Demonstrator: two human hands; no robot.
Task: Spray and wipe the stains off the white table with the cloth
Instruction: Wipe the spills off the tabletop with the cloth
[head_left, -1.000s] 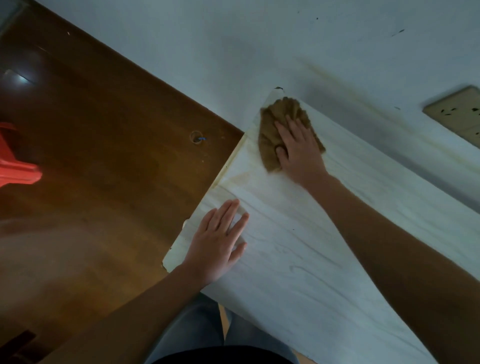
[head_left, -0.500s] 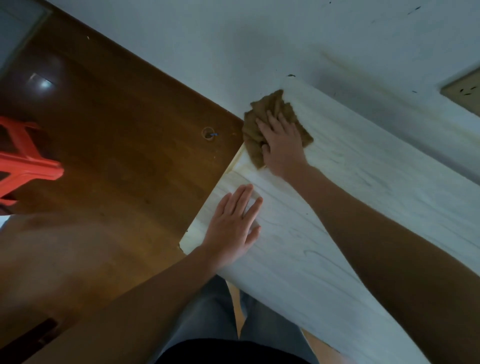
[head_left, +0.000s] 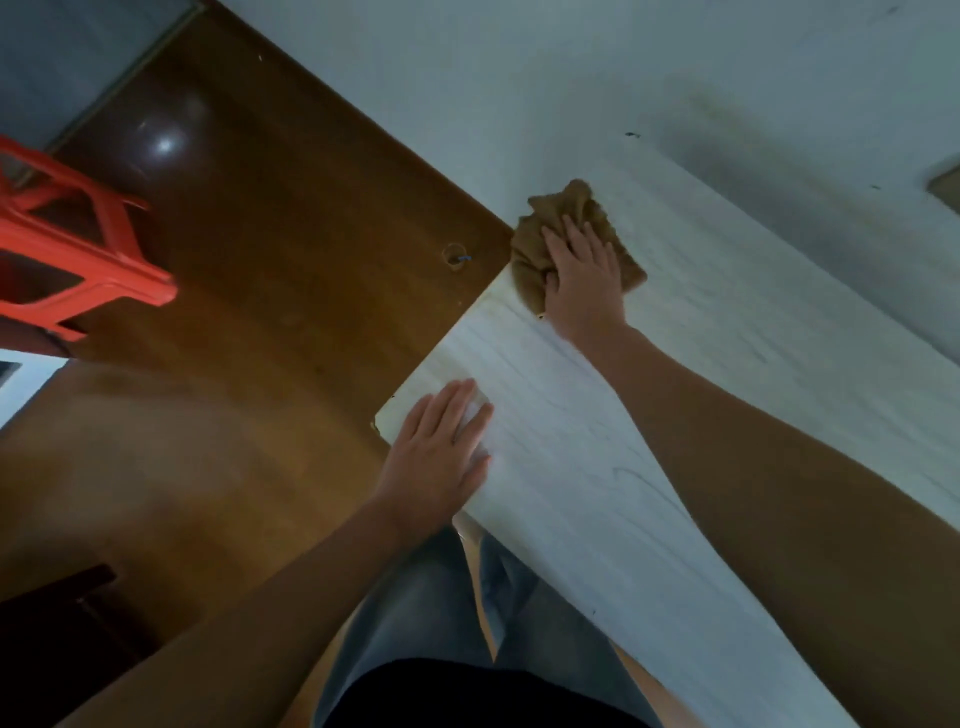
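Note:
The white table (head_left: 597, 467) with faint grey grain runs from the near edge up to the wall. A crumpled brown cloth (head_left: 540, 234) lies at the table's far left corner, partly overhanging the left edge. My right hand (head_left: 584, 275) presses flat on the cloth, fingers spread over it. My left hand (head_left: 441, 457) rests palm down on the table near its left front corner, fingers apart and holding nothing. A faint yellowish stain shows along the left edge between the two hands. No spray bottle is in view.
Brown wooden floor (head_left: 260, 312) lies left of the table, with a small round hole (head_left: 456, 257) in it. A red plastic stool (head_left: 67, 249) stands at the far left. A pale wall (head_left: 675, 78) backs the table. My legs are below the table's front edge.
My right hand has dragged the cloth from further in on the table to the far left corner, over the edge. My left hand stays flat in the same spot.

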